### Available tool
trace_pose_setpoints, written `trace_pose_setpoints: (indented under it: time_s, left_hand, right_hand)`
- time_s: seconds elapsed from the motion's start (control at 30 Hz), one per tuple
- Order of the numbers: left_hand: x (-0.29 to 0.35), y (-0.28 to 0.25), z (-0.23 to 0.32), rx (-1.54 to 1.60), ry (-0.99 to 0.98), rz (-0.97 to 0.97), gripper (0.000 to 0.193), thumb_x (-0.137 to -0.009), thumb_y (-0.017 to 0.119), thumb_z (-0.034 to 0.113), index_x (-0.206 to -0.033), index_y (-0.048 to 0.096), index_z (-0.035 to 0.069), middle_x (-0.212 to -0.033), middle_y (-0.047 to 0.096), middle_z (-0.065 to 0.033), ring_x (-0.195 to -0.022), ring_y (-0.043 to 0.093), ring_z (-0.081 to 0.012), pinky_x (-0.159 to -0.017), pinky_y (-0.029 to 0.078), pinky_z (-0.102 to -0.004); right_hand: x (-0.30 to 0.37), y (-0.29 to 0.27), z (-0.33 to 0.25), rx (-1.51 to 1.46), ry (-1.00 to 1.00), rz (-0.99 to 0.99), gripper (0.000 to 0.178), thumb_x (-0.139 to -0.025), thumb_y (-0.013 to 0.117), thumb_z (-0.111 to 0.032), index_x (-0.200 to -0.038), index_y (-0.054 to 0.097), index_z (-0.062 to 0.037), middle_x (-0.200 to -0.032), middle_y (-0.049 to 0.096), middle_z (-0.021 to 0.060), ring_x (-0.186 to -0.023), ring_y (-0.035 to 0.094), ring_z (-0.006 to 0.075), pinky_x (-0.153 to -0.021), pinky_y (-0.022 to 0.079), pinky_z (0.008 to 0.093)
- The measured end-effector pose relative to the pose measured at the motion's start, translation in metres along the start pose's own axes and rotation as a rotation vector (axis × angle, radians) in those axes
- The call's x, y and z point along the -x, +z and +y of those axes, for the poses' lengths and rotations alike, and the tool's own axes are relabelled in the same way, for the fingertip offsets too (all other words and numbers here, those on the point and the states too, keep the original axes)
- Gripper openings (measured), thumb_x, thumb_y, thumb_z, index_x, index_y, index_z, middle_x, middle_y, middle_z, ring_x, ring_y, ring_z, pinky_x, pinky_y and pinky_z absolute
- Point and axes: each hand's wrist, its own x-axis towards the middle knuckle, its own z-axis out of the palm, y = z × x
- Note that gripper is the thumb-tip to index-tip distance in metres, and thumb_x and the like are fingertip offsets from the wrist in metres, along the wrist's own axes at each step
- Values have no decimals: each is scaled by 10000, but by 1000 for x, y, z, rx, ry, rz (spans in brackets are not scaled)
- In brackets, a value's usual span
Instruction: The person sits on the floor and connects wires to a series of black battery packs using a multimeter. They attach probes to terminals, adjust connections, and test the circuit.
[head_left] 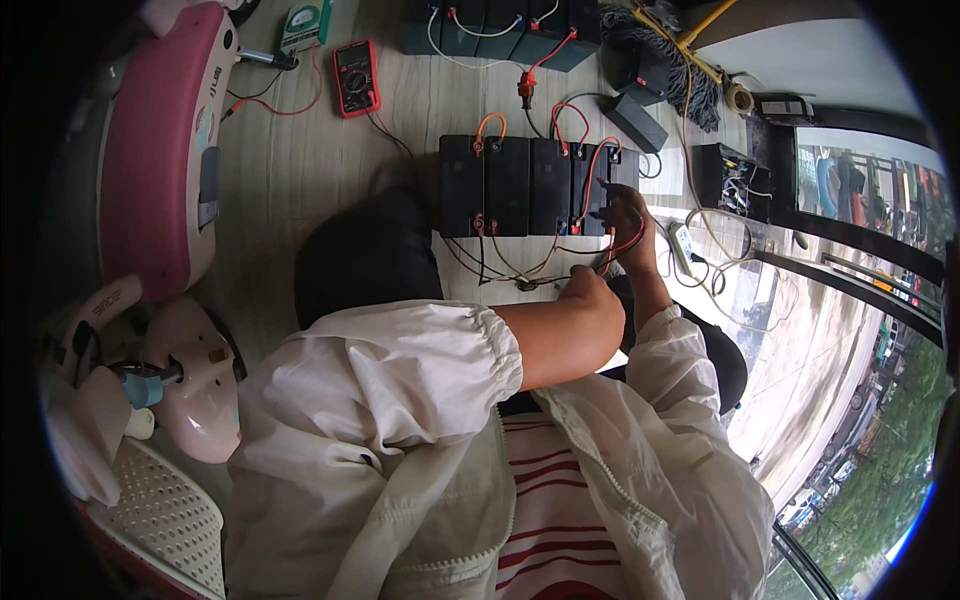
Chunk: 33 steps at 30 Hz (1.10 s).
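Observation:
A row of black batteries sits on the floor in front of me, joined by short red, orange and black wires at the terminals. My right hand is at the right end of the row, its fingers apart and bent over the last battery; a red wire loops close to its fingertips. A red and black lead curves beside this hand down toward my left hand. That hand is closed just below the row, at the wires; its fingers are mostly hidden. Loose battery leads bunch on the floor left of it.
A red multimeter lies beyond the row to the left, near a green-and-white tester. More batteries stand at the back. A black charger, a mop and a power strip are on the right. A pink scooter stands at left.

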Motion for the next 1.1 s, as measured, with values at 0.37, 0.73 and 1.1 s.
trace_pose_setpoints:
  time_s: [0.37,0.73,1.1]
  left_hand:
    - [1,4,1,-21,4,32,393,-707,744,186,-1082,699,76,-1127,639,-92,-1074,582,-252,-835,433,-385]
    - [1,3,0,-34,28,40,370,-738,710,187,-1086,696,63,-1139,635,-106,-1078,578,-258,-835,426,-389]
    - [-4,6,0,-24,32,26,358,-749,703,190,-1086,698,72,-1128,639,-95,-1073,576,-253,-842,418,-387]
  right_hand:
    - [5,8,40,-31,-5,-6,250,-984,490,-131,-1211,545,-42,-1058,614,82,-822,632,139,-740,508,268]
    - [7,12,31,-33,15,-19,248,-985,481,-107,-1214,555,-45,-1026,624,69,-838,640,144,-740,511,266]
    - [3,14,28,126,-107,13,289,-993,486,-147,-1260,535,-50,-1136,608,96,-1000,605,179,-818,499,288]
